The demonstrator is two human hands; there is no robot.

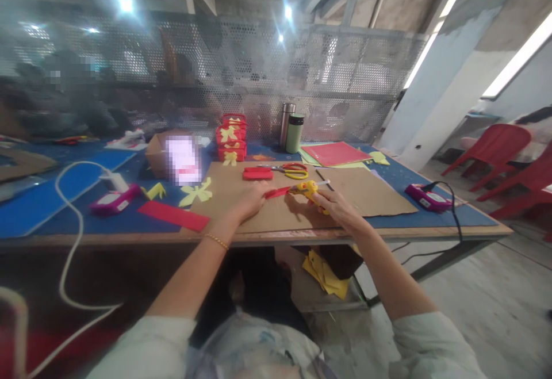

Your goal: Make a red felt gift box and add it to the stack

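My left hand (254, 199) pinches one end of a narrow red strip (278, 192) above the brown cardboard (267, 221). In my right hand (336, 206) is a yellow hot glue gun (305, 189) with a pale glue stick poking out of its back. Its nozzle points left and meets the far end of the strip, though I cannot tell whether they touch. Just beyond my left hand lie a small folded red piece (257, 173) and scissors (295, 169) with red and yellow handles. A longer red strip (175, 215) rests left of my left forearm.
Red pieces with yellow bows (232, 140) are stacked at the back, near a green bottle (295, 134) and a steel flask. Yellow cut-outs (196, 193) lie left. Purple power strips (429, 198) with cables sit at both sides. Red sheets (338, 153) lie back right.
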